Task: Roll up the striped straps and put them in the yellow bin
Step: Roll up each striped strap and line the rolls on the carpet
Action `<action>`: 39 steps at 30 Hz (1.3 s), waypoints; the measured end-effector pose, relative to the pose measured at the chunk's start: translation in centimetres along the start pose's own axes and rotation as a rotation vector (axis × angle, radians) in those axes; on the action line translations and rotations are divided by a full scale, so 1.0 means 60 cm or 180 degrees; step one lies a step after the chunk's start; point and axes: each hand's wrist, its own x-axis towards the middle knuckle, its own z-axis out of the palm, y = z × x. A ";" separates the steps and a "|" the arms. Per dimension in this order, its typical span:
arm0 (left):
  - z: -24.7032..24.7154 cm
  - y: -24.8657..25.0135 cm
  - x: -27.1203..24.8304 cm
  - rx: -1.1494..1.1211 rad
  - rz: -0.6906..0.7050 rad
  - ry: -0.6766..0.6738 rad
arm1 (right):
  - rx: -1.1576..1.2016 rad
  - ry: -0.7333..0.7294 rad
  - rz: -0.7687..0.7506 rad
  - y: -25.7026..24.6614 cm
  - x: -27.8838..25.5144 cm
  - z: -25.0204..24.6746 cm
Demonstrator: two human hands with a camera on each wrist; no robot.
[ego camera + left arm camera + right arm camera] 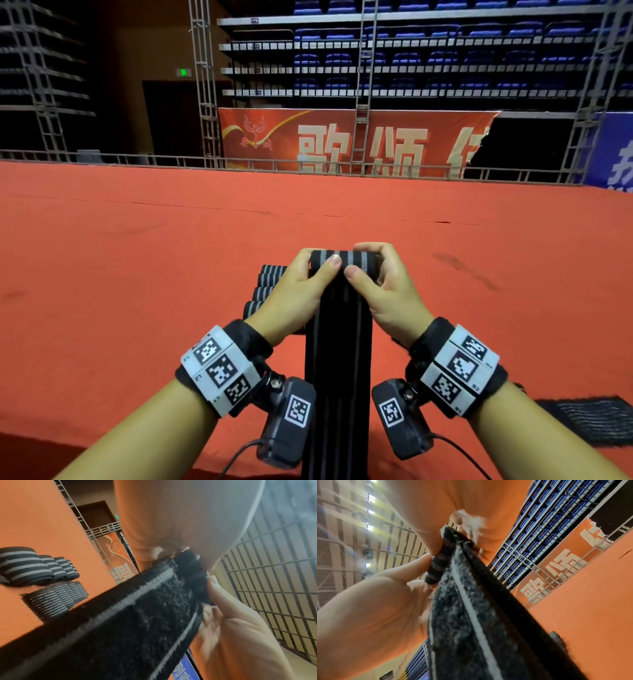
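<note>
A black strap with grey stripes (337,342) runs from the near table edge away from me, its far end wound into a small roll (344,261). My left hand (308,277) and right hand (376,274) both pinch that roll, thumbs on top and fingers curled over its far side. In the left wrist view the strap (128,615) crosses the frame with the roll (192,574) at the fingertips. The right wrist view shows the same roll (438,563) pinched above the hanging strap (471,615). No yellow bin is in view.
Several rolled striped straps (265,287) lie in rows just left of my left hand, seen clearly in the left wrist view as rolled straps (42,574). A red cloth covers the table (137,257). A dark mesh piece (589,418) lies at the near right.
</note>
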 end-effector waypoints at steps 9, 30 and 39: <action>-0.011 -0.002 -0.002 0.0421 0.0577 -0.0171 | 0.0059 -0.0484 0.0229 -0.012 0.014 -0.020; -0.010 0.006 -0.008 0.0142 0.0348 -0.0063 | 0.0062 -0.0351 0.0302 -0.016 0.011 -0.007; -0.019 -0.001 -0.019 0.0083 0.0297 -0.0152 | 0.0298 -0.0308 0.0462 -0.012 0.007 -0.006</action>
